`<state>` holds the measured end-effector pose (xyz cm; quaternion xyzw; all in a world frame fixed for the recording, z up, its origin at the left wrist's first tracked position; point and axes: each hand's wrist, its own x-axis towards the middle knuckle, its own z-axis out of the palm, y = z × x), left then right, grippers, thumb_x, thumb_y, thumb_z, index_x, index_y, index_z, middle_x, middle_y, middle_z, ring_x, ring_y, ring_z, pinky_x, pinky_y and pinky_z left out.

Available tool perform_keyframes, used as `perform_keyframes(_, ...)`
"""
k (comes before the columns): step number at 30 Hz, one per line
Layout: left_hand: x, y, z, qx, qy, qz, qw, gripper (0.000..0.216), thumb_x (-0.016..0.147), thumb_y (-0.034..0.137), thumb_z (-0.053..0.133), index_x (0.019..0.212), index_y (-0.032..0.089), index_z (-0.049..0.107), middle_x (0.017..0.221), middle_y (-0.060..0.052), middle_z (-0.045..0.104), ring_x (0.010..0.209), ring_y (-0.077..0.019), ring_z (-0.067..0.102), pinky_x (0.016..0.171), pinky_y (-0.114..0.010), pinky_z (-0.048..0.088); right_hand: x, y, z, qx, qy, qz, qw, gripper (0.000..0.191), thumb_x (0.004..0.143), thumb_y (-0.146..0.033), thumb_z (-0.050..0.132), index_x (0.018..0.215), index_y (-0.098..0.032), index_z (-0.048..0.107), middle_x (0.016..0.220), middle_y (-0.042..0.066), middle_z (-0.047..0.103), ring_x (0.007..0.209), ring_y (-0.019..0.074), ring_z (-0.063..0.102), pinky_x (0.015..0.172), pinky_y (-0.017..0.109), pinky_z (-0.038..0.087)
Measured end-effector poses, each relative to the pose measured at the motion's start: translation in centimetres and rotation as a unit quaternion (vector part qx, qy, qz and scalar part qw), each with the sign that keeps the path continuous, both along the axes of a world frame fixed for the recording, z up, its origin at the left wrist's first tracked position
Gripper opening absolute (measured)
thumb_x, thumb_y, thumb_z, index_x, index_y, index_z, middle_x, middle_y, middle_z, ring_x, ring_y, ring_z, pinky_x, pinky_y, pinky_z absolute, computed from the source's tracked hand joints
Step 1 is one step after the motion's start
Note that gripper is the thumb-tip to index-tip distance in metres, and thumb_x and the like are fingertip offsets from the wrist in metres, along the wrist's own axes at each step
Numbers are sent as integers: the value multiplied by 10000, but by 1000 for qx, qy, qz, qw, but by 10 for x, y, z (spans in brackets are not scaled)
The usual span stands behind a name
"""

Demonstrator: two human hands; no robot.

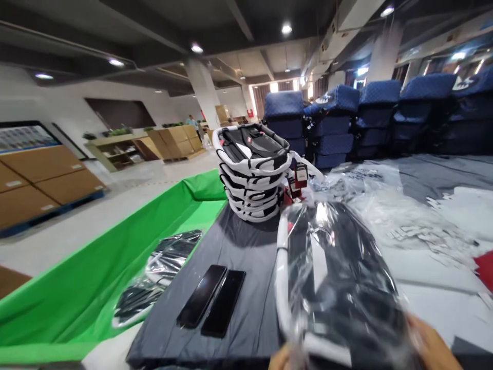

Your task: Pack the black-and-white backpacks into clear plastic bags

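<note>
A flat black item with a white padded edge, perhaps a bag, lies in a clear plastic sleeve at the lower right, close to me. At its near left corner, my left hand is closed on the plastic; only a few fingers show. My right hand grips the sleeve's right edge, somewhat blurred, with the fingertips partly hidden. Just beyond stands a stack of similar black items with white rims, unwrapped, with red and black hang tags on its right side.
Two dark phones lie on the grey-covered table. To the left, a green-lined bin holds wrapped items. Clear plastic sleeves and white sheets spread over the right side. Stacked blue quilted pieces stand behind; a person is far off.
</note>
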<state>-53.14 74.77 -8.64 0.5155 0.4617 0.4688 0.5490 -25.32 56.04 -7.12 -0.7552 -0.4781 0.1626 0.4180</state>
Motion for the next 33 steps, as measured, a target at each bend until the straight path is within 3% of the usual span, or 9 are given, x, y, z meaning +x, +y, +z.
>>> perform_keyframes(2, -25, -6, -4, 5, 29, -4, 1000, 351, 620, 498, 885, 731, 233, 683, 659, 0, 610, 663, -216, 610, 577, -323, 522, 26, 20, 8, 0, 3, -9, 1000, 357, 887, -555, 549, 947, -248, 721, 970, 71, 737, 922, 267, 693, 818, 406, 589)
perform_keyframes(6, -57, 18, -9, 36, 13, 250, 967, 537, 466, 565, 876, 724, 196, 582, 620, 57, 533, 523, -107, 489, 480, -222, 409, 74, 26, 13, 35, -52, -128, 990, 471, 680, -647, 581, 887, -235, 678, 940, 103, 744, 859, 297, 719, 738, 404, 597)
perform_keyframes(8, -57, 14, -14, -45, -62, 301, 951, 567, 525, 639, 825, 734, 205, 526, 585, 66, 514, 454, -100, 463, 412, -209, 354, 77, 7, 2, 2, -25, -176, 984, 505, 644, -693, 595, 853, -237, 651, 847, 96, 738, 781, 290, 723, 688, 394, 595)
perform_keyframes(12, -13, -50, -23, -246, -148, -9, 958, 669, 688, 800, 667, 799, 142, 613, 653, -79, 662, 490, -170, 600, 379, -219, 375, 38, -40, -33, -65, 63, -168, 982, 562, 627, -761, 611, 823, -236, 652, 788, 96, 756, 759, 311, 737, 677, 401, 602)
perform_keyframes(16, 66, -102, -26, -213, -77, -280, 933, 848, 554, 719, 841, 1133, 135, 632, 1208, -183, 674, 652, -178, 692, 396, -211, 437, -6, -43, -44, -52, 34, -142, 988, 725, 624, -742, 671, 1116, -210, 663, 1172, 145, 737, 1057, 351, 704, 906, 447, 571)
perform_keyframes(20, 119, -103, -31, -214, -38, -326, 920, 897, 473, 754, 854, 1087, 149, 608, 859, -47, 678, 441, -71, 510, 363, -182, 292, -11, -31, -33, -70, 77, -93, 990, 627, 776, -756, 487, 1054, -218, 648, 863, 79, 750, 828, 286, 711, 770, 378, 557)
perform_keyframes(23, 121, -92, -33, -213, -26, -335, 918, 775, 468, 782, 848, 829, 136, 615, 539, 69, 478, 387, -36, 332, 398, -191, 211, -5, -37, -32, -78, 63, -34, 994, 514, 855, -709, 424, 798, -238, 621, 716, 39, 681, 701, 239, 649, 683, 332, 508)
perform_keyframes(29, 101, -89, -22, -188, -59, -256, 946, 610, 468, 609, 951, 637, 127, 617, 607, 15, 561, 592, -89, 496, 580, -208, 390, -22, -44, -44, -51, 190, -4, 981, 576, 879, -736, 434, 862, -202, 650, 828, 61, 698, 802, 246, 659, 740, 329, 553)
perform_keyframes(33, 107, -92, -12, -277, -125, -294, 906, 595, 481, 504, 979, 845, 104, 731, 815, -73, 712, 724, -160, 631, 730, -273, 494, -34, -48, -56, -48, 228, 23, 972, 667, 817, -734, 543, 1155, -177, 689, 1106, 116, 738, 1064, 320, 680, 941, 384, 544)
